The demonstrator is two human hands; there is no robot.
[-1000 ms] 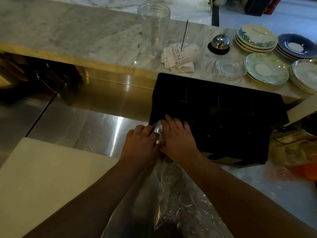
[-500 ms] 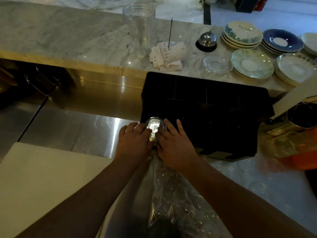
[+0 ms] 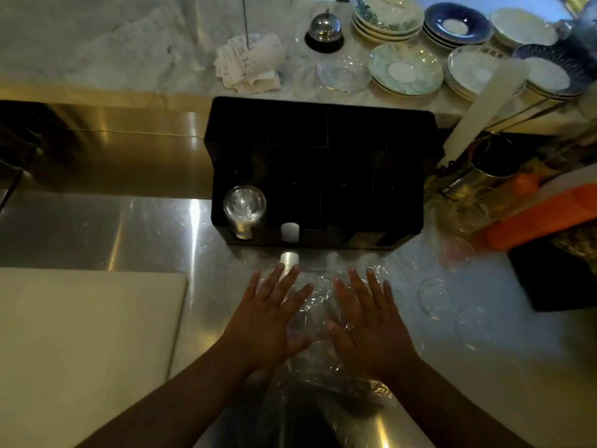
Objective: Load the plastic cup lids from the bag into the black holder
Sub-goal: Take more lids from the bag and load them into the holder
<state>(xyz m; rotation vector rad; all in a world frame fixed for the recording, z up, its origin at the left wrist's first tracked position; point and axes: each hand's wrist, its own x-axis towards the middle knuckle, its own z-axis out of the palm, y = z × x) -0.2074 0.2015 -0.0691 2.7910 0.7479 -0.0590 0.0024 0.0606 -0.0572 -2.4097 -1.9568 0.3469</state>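
A stack of clear plastic cup lids [image 3: 244, 206] sits in the front left slot of the black holder [image 3: 323, 156], which stands on the steel counter. Below the holder lies a crumpled clear plastic bag [image 3: 319, 334], stretching toward me. My left hand [image 3: 268, 318] and my right hand [image 3: 368, 321] hover flat over the bag with fingers spread, one on each side, holding nothing. Both hands are clear of the holder.
A white cutting board [image 3: 80, 344] lies at the left. Stacked saucers [image 3: 407, 69], a glass dish [image 3: 342, 74], a service bell [image 3: 324, 29] and a spike of receipts [image 3: 248, 63] sit on the marble ledge behind. Loose clear lids [image 3: 436, 297] and an orange object [image 3: 542, 215] are at the right.
Both hands let go of the lid stack, now seated in the holder's left slot, and drew back toward me over the bag with fingers spread. The view tilted further down.
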